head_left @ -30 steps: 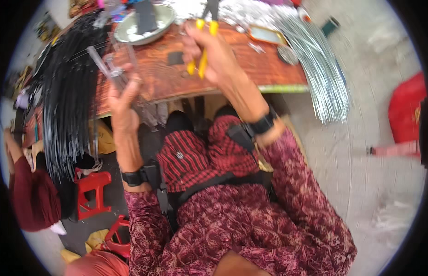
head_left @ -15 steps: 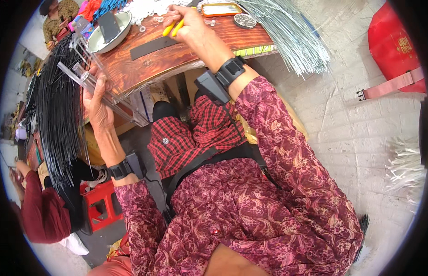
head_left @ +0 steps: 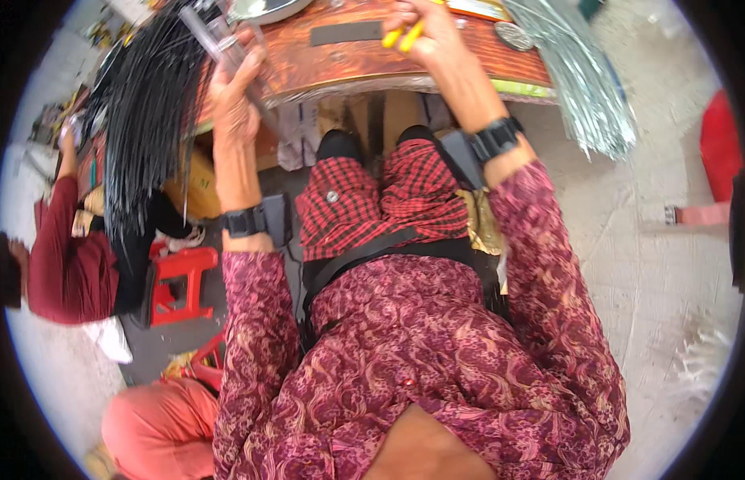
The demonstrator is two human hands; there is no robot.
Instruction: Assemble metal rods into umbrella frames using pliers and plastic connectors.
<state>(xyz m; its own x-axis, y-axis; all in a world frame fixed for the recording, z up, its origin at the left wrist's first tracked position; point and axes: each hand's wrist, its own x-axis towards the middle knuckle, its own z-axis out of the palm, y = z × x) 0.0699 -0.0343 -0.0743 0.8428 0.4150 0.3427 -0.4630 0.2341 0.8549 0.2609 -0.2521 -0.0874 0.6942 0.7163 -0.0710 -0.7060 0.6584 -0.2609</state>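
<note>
My left hand [head_left: 238, 92] is closed around a clear plastic frame of rods [head_left: 215, 38], held over the table's left front edge and blurred by motion. My right hand [head_left: 440, 40] is wrapped around the yellow handles of a hand tool, probably pliers [head_left: 411, 35]; its jaws are out of sight. That hand is above the wooden table [head_left: 324, 68], just right of a flat dark strip [head_left: 348, 33]. A white bowl [head_left: 268, 10], partly cut off by the upper edge, stands between the hands.
Black strands [head_left: 140, 120] hang over the table's left end, silvery strands [head_left: 588, 96] over its right. A round tin [head_left: 512, 34] lies near the latter. At left, a person in maroon [head_left: 72, 248] sits by a red stool [head_left: 184, 284]. A red bag [head_left: 718, 148] is far right.
The view has shifted, so the table sits higher and further right in the picture. Both hands still hold the same things; the left hand's clear frame is now blurred and partly cut off.
</note>
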